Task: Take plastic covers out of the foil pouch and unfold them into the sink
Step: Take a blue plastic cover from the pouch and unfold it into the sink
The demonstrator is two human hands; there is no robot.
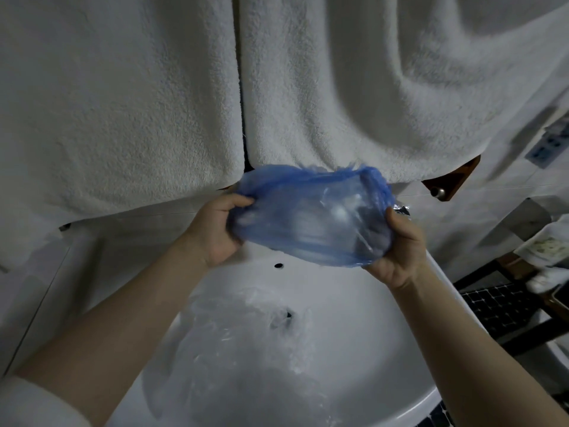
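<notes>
Blue plastic cover point(311, 211): translucent, crumpled, stretched sideways between both hands; held in the air above the rear part of the sink, just below the hanging towels.
Cover edge: gathered, darker blue band runs along the top and bunches at the right end.
Left hand point(215, 229): grips the left end of the cover; fingers point(243, 201) curled over the film, clenched on it.
Right hand point(397, 251): grips the right end of the cover; thumb upright against the film, remaining fingers hidden behind the plastic, grasping it.
Foil pouch point(401, 208): only a small silver corner shows, just behind the right thumb; whether the right hand holds it cannot be told.
Clear plastic covers point(246, 334): thin, see-through film lying spread and wrinkled in the basin, over the drain area.
Sink point(400, 365): white, round basin directly below the hands; a small dark overflow hole point(278, 265) sits in its rear wall, below the held cover.
Drain point(288, 317): dark, partly veiled by the clear film.
Towels point(123, 103): two white terry towels hang side by side behind the sink, filling the upper part of the view; a narrow dark gap separates them.
Wooden bracket point(452, 181): brown, with a metal knob, beneath the right towel's lower corner.
Forearms: bare, reaching up from the lower corners; a white sleeve point(34, 405) shows on the left arm.
Right margin: dark metal frame and dark tiled floor, blurred.
</notes>
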